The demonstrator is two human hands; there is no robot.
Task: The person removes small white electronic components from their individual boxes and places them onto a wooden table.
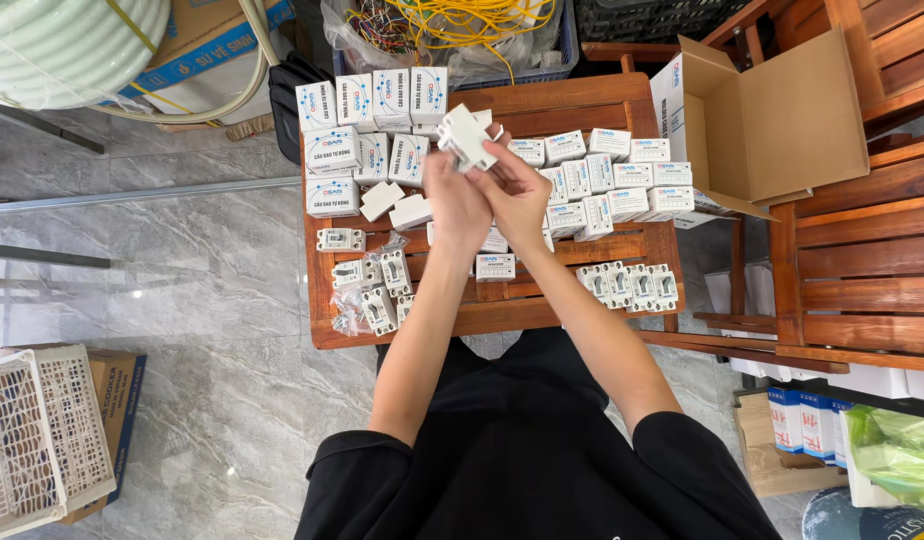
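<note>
From the head camera, a slatted wooden table stands on grey marble floor tiles. Above its middle, the left hand and right hand both grip a small white box. More white boxes crowd the table's far side; bare breakers line its near edge. An open carton sits right of the table.
</note>
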